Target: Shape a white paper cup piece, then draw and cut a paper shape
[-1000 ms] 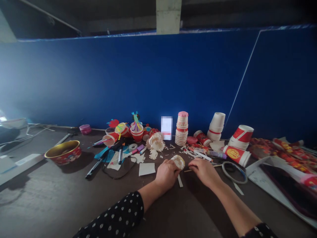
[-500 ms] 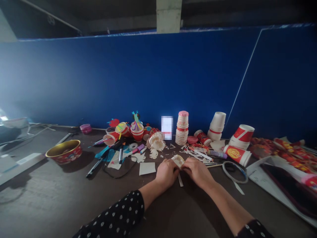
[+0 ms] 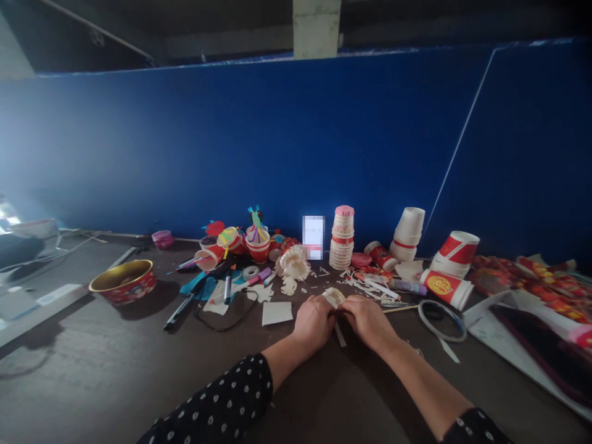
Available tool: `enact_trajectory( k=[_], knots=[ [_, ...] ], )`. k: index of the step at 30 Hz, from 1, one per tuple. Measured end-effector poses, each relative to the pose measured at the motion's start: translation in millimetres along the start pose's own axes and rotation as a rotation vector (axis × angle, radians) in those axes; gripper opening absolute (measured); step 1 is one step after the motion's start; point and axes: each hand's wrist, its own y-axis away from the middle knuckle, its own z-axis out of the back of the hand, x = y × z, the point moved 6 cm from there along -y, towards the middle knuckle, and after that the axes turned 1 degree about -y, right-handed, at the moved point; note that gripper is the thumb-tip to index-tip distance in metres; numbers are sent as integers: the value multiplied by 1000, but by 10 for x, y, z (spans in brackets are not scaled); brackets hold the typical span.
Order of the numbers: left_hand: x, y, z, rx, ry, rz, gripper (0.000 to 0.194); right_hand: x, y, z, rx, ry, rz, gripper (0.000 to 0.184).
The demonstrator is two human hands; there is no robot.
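I've got the curled cream paper piece pinched between my fingertips, left hand and right hand closed narrowly on it, just in front of the stacked paper cups. A finished-looking frilled paper cup sits left of that stack; paper scraps lie before it. The held piece looks unfinished.

Curled cream paper piece, cut edges, partly hidden. Held between left hand and right hand, top showing above both.
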Motion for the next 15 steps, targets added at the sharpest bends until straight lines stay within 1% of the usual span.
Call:
enact_trajectory(
  k=[4, 6, 9, 12, 15],
  knots=[
    [8, -3, -14, 5, -13, 10, 13, 3, 13, 40, -9, -66, 15, 24],
    [4, -4, -20, 2, -13, 7, 13, -42, 27, 92, -36, -103, 16, 23],
    [5, -7, -28, -4, -17, 7, 13, -186, 59, 194, -80, -101, -25, 21],
    [13, -13, -36, -13, -6, 2, 13, -352, 94, 251, -41, -66, -87, 18],
    [21, -17, -49, -5, 0, -6, 13, -465, 124, 288, -13, -24, -125, 18]
  ],
)
